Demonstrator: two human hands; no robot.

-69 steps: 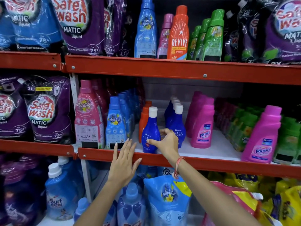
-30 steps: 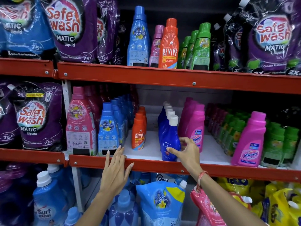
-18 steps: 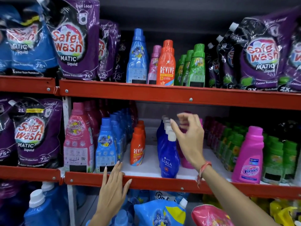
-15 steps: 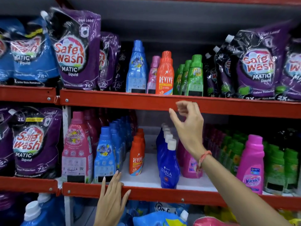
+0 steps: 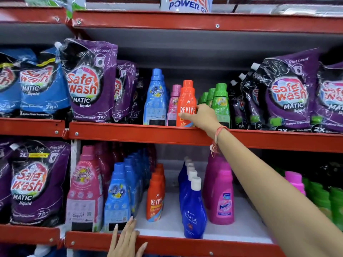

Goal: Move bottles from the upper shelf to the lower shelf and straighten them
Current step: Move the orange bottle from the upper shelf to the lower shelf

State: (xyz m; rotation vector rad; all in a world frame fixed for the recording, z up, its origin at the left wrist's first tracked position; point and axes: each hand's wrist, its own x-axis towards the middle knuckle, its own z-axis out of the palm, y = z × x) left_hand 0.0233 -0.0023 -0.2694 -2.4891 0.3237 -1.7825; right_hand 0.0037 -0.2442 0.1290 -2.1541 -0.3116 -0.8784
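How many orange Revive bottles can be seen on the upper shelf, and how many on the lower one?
At least 4: 1 Revive bottle on the upper shelf under the right hand; a Revive row on the lower shelf, about 3 visible, more may be hidden behind.

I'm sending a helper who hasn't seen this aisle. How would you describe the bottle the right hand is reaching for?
Find the upper red metal shelf, between the purple Safe Wash pouches. In the bottle cluster at its middle, the right hand touches the orange plastic Revive bottle, between a pink bottle and green bottles. It is the only orange bottle up there.
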